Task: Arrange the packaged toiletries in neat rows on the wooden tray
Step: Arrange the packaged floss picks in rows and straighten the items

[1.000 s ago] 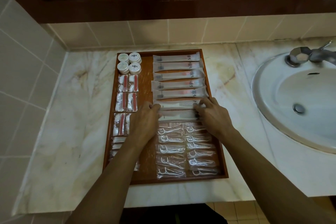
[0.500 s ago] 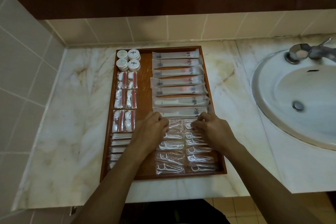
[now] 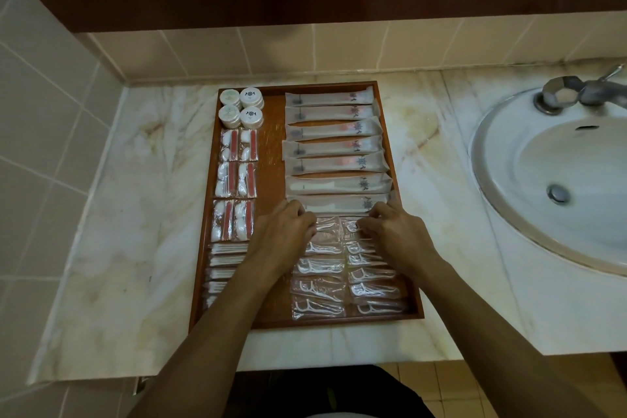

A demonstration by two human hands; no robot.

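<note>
At frame centre, on the brown wooden tray (image 3: 403,210), the left hand (image 3: 283,234) and right hand (image 3: 395,234) curl fingertips onto the clear plastic floss-pick packets (image 3: 327,234). Whether they pinch or merely press is unclear.

The person's left hand (image 3: 283,234) and right hand (image 3: 397,236) are bare, with no ring, watch or sleeve on the forearms.

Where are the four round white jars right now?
In the head view, the jars sit two by two in the far left corner of the tray, just beyond the red-and-white packets and left of the long sachets.
</note>
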